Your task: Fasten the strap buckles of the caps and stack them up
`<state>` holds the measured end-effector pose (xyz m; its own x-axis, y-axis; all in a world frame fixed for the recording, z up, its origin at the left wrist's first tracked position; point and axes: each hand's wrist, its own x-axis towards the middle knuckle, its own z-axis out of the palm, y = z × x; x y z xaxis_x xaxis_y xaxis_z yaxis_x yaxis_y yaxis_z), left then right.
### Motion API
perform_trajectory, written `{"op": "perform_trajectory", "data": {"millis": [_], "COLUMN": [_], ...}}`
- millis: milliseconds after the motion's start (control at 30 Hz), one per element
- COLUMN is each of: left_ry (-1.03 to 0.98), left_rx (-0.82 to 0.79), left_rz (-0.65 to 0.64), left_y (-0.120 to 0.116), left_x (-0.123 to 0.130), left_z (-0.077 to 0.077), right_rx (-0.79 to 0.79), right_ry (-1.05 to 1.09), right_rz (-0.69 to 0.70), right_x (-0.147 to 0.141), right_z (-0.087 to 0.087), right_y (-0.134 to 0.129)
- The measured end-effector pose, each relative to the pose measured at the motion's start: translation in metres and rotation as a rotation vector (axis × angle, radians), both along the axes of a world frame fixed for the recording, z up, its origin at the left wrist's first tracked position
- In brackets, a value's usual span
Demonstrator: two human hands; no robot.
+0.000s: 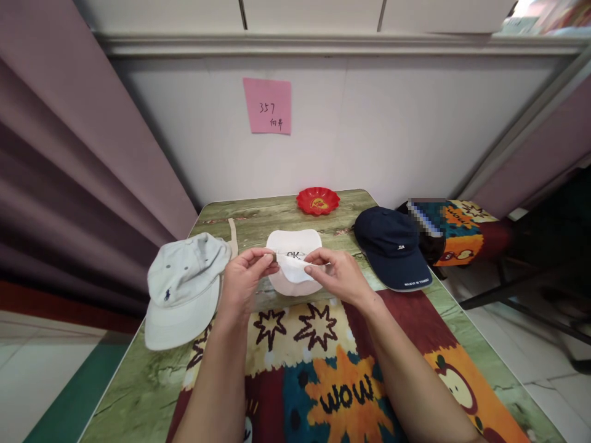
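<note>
Over the counter (138,394), just above a white cap (294,274), the left hand (247,271) and right hand (339,274) faced each other, fingers pinched narrow on what looked like a thin pale strand (292,259) stretched between them. The white cap lay between a pale grey cap (184,277) and a navy cap (390,246), with a red dish (317,201) behind.

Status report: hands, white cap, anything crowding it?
Left hand, right hand: both pinching a thin pale strip. White cap beyond, partly covered. Pale grey cap left, navy cap right.
</note>
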<state>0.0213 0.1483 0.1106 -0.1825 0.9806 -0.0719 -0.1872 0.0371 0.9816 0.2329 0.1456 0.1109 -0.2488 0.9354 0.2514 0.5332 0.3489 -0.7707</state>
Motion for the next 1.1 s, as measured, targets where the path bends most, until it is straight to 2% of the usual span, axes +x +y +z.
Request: {"op": "perform_trajectory", "data": {"millis": [67, 167, 267, 400, 500, 600, 800, 967, 1100], "left_ry": [-0.018, -0.024, -0.023, -0.077, -0.116, -0.091, 0.001, 0.030, 0.008], "left_rx": [-0.011, -0.021, -0.016, 0.052, 0.082, 0.061, 0.040, 0.042, 0.036], "left_rz": [0.014, 0.023, 0.033, 0.101, 0.146, 0.113, 0.026, -0.004, -0.028], "left_y": [0.002, 0.005, 0.007, 0.011, 0.014, 0.013, 0.003, 0.002, 0.003], "left_x": [-0.004, -0.006, -0.003, 0.008, 0.014, 0.014, 0.007, 0.006, 0.004], "left_z": [-0.002, -0.006, -0.010, -0.020, -0.025, -0.022, -0.006, -0.004, -0.007], "right_rx": [-0.017, 0.012, 0.105, 0.265, 0.278, 0.217, 0.193, 0.152, 0.162], "right_ry": [-0.047, -0.175, -0.263, -0.250, -0.219, -0.173, -0.008, 0.151, 0.189], "right_rz": [0.048, 0.040, -0.069, -0.292, -0.293, -0.234, -0.095, -0.086, -0.105], "right_x": [0.008, 0.018, 0.019, 0.005, -0.004, -0.004, 0.002, -0.002, -0.003], "right_z": [-0.002, -0.009, -0.019, -0.039, -0.050, -0.046, -0.020, -0.024, -0.029], "right_y": [0.004, 0.010, 0.016, 0.021, 0.023, 0.022, 0.014, 0.015, 0.017]}}
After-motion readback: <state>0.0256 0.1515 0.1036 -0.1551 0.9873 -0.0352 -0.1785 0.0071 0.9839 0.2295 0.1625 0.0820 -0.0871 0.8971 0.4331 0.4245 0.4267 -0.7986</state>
